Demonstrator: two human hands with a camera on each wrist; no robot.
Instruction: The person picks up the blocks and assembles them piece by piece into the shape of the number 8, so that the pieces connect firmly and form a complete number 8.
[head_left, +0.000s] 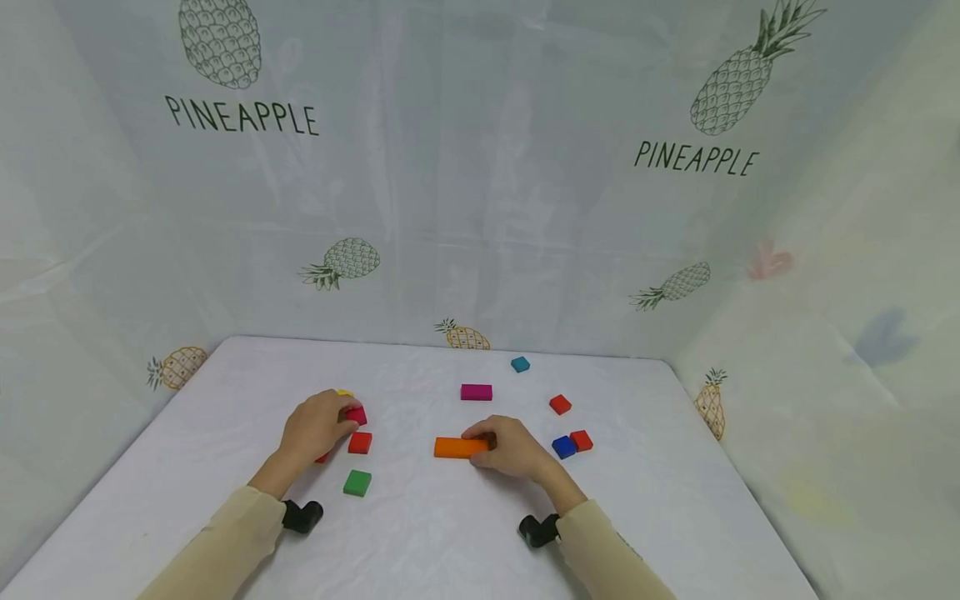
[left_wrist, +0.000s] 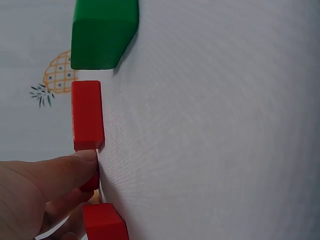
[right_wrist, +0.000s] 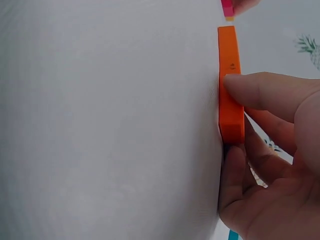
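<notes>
My left hand [head_left: 318, 427] pinches a crimson block [head_left: 357, 415] between thumb and fingers at the left of the table. Around that hand lie a red block [head_left: 360, 442], another red block [left_wrist: 105, 223] partly behind the hand, and a yellow piece [head_left: 344, 392] mostly hidden by it. Nearer to me is a green block [head_left: 357, 482]. At the table's middle, my right hand [head_left: 510, 450] grips the right end of a long orange block [head_left: 454, 448], its thumb on the near side. The orange block lies flat on the cloth.
Beyond the orange block lies a magenta block [head_left: 476, 392], with a teal block [head_left: 521, 364] farther back. On the right are a red block [head_left: 560, 404] and a blue block [head_left: 564, 447] touching another red one [head_left: 582, 440]. A pineapple-print curtain [head_left: 480, 183] surrounds the white table [head_left: 420, 550].
</notes>
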